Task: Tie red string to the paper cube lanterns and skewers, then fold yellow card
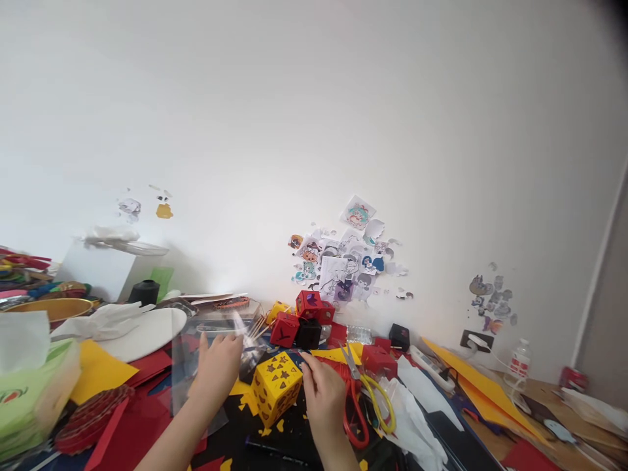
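My left hand reaches forward over a clear plastic sheet, its fingertips at a blurred transparent object; whether it grips it I cannot tell. My right hand rests fingers-down on the dark table just right of a yellow paper cube with cut-out shapes, holding nothing I can see. Red and yellow scissors lie just right of that hand. Behind the cube stand red paper cubes and a black one.
Red, yellow and orange paper sheets cover the table. A green tissue box sits at the left, a white plate and white glove behind it. Stickers dot the wall. A bottle and red can stand far right.
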Demonstrator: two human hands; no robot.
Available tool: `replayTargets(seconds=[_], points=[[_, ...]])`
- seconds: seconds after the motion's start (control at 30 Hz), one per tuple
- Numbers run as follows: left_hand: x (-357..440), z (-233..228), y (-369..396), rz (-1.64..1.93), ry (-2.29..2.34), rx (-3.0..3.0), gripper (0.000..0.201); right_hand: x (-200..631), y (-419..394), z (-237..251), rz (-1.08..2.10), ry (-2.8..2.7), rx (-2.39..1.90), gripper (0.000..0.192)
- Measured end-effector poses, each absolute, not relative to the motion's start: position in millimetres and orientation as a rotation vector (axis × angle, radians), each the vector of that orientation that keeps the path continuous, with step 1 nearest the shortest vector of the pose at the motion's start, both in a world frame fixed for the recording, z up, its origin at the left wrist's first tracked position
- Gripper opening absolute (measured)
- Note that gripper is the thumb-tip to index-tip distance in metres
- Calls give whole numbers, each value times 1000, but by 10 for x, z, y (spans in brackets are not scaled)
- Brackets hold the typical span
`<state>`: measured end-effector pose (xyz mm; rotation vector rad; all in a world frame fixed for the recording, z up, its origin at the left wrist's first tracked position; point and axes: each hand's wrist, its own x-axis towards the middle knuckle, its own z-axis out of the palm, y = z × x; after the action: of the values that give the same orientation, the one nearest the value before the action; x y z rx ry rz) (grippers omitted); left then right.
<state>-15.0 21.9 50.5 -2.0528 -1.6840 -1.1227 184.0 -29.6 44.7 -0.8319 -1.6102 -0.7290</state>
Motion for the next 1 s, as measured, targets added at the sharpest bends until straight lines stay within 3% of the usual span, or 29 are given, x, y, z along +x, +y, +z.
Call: replayTargets(seconds=[0.17,0.33,0.4,0.57,0.8,1.0], points=[[42,652,90,-1183,-1497,-2227,28,1850,-287,420,-875,-1702,-793,29],[280,795,-154,-1803,-1231,-2719,34,1879,-274,428,-947,-1787,-770,31],[313,799,-190,-1890,-1246,-2782,33,1879,-285,439,-957,-1810,-766,32],[315,783,-167,-1903,-1294,-2779,29,1846,-311,455,-924,-1840,-777,33],[303,776,-151,-2055,-1304,-2685,27,1766,-315,404,-522,-1664,-804,32],[365,692,-163,-1599,-1104,-2509,25,1768,-305,402,-595,-1587,-860,29]])
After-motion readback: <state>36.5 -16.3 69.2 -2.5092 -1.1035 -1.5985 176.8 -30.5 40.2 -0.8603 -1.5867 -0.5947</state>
